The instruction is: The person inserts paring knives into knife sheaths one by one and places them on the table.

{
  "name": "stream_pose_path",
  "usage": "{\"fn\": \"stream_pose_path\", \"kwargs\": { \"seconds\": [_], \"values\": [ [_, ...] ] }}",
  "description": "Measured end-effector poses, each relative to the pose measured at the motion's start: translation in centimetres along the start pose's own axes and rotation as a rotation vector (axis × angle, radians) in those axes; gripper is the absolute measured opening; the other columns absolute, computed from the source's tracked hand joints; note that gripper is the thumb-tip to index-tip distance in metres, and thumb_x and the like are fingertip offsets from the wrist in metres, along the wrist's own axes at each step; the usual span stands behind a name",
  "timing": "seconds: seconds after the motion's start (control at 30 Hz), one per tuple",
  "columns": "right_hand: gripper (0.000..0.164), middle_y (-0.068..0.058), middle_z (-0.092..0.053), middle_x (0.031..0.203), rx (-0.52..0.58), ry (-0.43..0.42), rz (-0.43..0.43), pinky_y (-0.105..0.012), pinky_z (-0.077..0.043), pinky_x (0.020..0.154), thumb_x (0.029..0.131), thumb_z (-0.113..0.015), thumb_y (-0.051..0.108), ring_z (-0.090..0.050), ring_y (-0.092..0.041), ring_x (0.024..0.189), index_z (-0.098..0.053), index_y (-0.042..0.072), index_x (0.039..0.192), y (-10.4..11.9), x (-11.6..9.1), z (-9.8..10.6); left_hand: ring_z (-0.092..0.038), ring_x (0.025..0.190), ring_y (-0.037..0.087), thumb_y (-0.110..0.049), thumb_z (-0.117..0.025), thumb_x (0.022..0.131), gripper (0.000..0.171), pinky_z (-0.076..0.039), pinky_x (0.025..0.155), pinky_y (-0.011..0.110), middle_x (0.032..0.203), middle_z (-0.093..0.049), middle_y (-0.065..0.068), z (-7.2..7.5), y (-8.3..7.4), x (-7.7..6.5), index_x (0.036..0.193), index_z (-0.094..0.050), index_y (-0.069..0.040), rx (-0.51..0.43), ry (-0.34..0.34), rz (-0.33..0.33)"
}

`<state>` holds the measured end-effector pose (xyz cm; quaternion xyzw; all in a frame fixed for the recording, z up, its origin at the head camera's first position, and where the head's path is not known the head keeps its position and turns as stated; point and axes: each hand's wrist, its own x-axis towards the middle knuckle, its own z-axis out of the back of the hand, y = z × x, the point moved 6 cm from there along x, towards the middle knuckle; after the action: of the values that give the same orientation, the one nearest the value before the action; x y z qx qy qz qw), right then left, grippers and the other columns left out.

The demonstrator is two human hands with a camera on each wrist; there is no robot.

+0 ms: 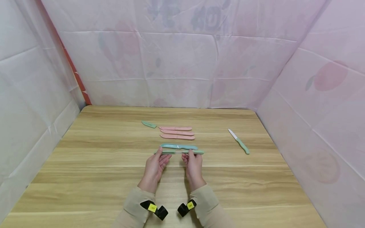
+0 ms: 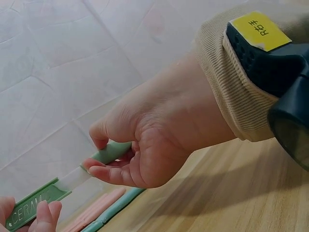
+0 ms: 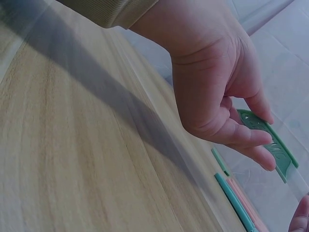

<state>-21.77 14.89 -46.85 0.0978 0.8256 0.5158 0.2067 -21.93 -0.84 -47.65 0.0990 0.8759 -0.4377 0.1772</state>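
Note:
In the head view, my left hand (image 1: 153,169) pinches a green blade sheath (image 1: 170,152) between thumb and fingers. My right hand (image 1: 195,167) grips the green handle of a paring knife (image 1: 199,152). The knife's white blade lies partly inside the sheath, with a short length bare between the two hands. Raised lettering shows on the sheath (image 2: 34,208) in the left wrist view; the right wrist view shows its cut-out pattern. Just beyond my hands lies a blue sheathed knife (image 1: 186,147).
Farther back lie three pink sheathed knives (image 1: 178,133) side by side and a loose green sheath (image 1: 149,124). An unsheathed green-handled knife (image 1: 242,145) rests at the right. Printed cloth walls (image 1: 176,63) enclose the wooden table (image 1: 99,177) at the back and sides.

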Motion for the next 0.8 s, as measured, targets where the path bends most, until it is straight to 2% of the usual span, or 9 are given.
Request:
{"fn": "stream_pose_path", "kwargs": {
  "seconds": [0.27, 0.8],
  "values": [
    [0.023, -0.013, -0.057, 0.085, 0.000, 0.006, 0.010, -0.016, -0.051, 0.059, 0.096, -0.040, 0.006, -0.058, -0.006, 0.063, -0.037, -0.008, 0.115, 0.08, -0.21, -0.14, -0.067, 0.083, 0.013, -0.030, -0.050, 0.097, 0.047, -0.053, 0.067, 0.018, 0.083, -0.066, 0.006, -0.08, -0.07, -0.09, 0.123, -0.044, 0.008, 0.000, 0.017, -0.009],
    [0.025, -0.014, -0.056, 0.089, -0.005, 0.014, 0.005, -0.017, -0.051, 0.060, 0.097, -0.041, 0.006, -0.058, -0.007, 0.065, -0.036, -0.008, 0.117, 0.17, -0.50, -0.34, -0.067, 0.082, 0.013, -0.030, -0.050, 0.098, 0.042, -0.053, 0.065, 0.018, 0.082, -0.066, 0.006, -0.11, 0.16, -0.25, 0.119, -0.049, 0.006, 0.012, 0.004, -0.009]
  ]
}}
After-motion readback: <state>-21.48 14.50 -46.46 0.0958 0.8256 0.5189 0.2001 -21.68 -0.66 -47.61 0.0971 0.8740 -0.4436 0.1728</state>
